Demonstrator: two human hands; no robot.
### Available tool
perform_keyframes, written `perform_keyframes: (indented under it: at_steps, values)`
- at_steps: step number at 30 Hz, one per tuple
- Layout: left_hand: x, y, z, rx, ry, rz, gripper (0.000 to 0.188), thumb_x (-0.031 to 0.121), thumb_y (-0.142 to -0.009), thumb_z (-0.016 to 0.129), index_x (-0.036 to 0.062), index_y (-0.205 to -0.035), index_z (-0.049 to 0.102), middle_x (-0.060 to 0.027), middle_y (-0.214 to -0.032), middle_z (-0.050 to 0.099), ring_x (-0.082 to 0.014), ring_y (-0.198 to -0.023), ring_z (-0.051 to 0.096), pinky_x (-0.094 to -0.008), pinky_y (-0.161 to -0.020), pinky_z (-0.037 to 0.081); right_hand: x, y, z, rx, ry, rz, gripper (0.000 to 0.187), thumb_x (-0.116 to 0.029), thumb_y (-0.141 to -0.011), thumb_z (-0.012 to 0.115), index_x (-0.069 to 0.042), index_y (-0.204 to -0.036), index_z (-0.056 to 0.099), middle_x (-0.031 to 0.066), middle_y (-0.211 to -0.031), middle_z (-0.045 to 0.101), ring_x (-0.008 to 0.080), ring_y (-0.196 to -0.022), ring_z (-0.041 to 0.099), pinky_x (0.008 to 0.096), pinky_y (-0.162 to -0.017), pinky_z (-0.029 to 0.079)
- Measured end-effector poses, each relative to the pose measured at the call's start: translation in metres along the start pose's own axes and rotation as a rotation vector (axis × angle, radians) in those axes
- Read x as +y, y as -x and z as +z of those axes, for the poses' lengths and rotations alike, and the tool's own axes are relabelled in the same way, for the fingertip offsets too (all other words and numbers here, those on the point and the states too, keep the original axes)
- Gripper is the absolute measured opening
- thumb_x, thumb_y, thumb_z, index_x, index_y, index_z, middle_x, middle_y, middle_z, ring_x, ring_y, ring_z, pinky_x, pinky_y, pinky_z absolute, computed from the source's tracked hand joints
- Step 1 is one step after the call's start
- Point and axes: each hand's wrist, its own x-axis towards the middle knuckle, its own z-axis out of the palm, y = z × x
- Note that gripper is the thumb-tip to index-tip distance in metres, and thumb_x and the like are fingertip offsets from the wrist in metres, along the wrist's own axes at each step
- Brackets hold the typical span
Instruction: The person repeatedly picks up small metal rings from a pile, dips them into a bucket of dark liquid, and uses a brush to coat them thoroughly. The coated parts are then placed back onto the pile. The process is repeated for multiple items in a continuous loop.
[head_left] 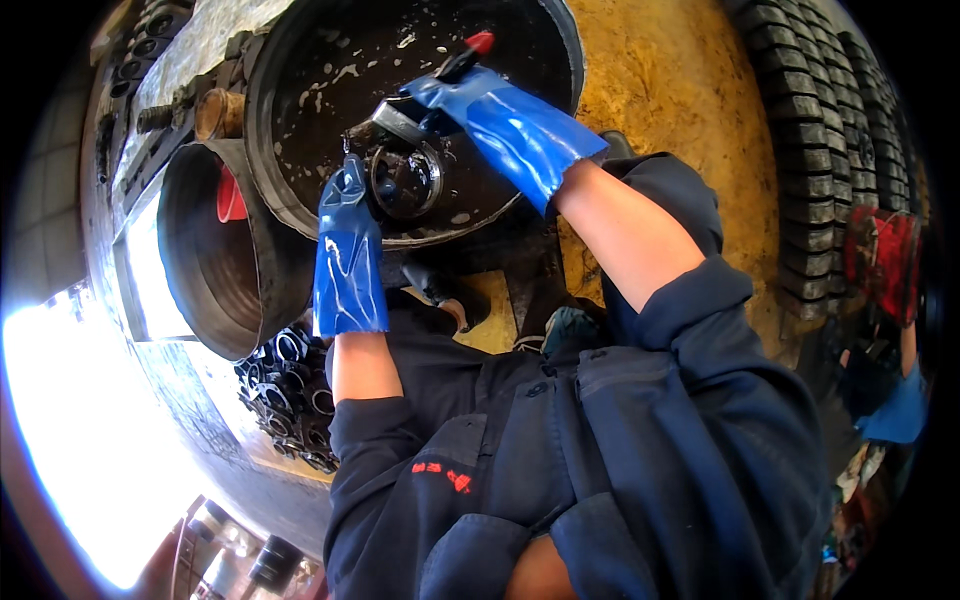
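Observation:
Both my hands wear blue rubber gloves over a round black tub [577, 70] of dark, oily liquid with pale foam spots. My left hand [345, 195] is closed at the left edge of a wet, ring-ended metal part [408, 182], its fingertips partly hidden. A squared metal piece [398, 122] shows just above the ring; whether the two are joined is unclear. My right hand [470, 100] is wrapped round a black-handled tool with a red end [480, 42], which points up and away. The tool's working end is hidden.
A second dark tub [210, 255] with a red object [231, 195] inside stands at left. Below it lies a heap of black ring-ended metal parts [285, 385]. Rusty cylinders [220, 114] sit far left. Stacked tyres [815, 150] stand right, near another person's blue clothing [895, 410].

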Motion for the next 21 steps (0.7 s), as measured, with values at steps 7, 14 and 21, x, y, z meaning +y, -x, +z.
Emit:
perform_keyframes:
  at_steps: [7,14,21]
  values:
    - [0.003,0.001,-0.017,-0.072,0.111,0.056,0.040,0.035,-0.104,0.063,0.0015,-0.125,0.064,-0.0120,-0.102,0.073,-0.0234,-0.081,0.068,-0.0379,-0.074,0.057,0.004,0.025,-0.020,0.183,-0.332,-0.033,0.035,-0.035,-0.101,0.060,-0.005,-0.114,0.073,0.0094,-0.099,0.075,0.0178,-0.091,0.068,0.0325,-0.081,0.052]
    - [0.009,0.012,-0.003,-0.033,0.150,0.086,0.037,0.036,-0.101,0.068,0.0019,-0.116,0.068,-0.0095,-0.094,0.073,-0.0173,-0.072,0.065,-0.0322,-0.068,0.055,0.042,0.009,-0.032,0.158,-0.208,0.295,0.034,-0.028,-0.103,0.055,0.001,-0.113,0.069,0.0123,-0.089,0.073,0.0192,-0.082,0.068,0.0297,-0.076,0.050]
    - [0.008,0.012,0.005,-0.045,0.096,0.089,0.035,0.035,-0.102,0.067,0.0017,-0.114,0.068,-0.0080,-0.092,0.072,-0.0158,-0.072,0.064,-0.0316,-0.067,0.054,0.004,0.016,-0.020,0.234,-0.294,0.404,0.027,-0.025,-0.102,0.059,0.000,-0.112,0.065,0.0077,-0.084,0.068,0.0187,-0.086,0.066,0.0325,-0.084,0.049]
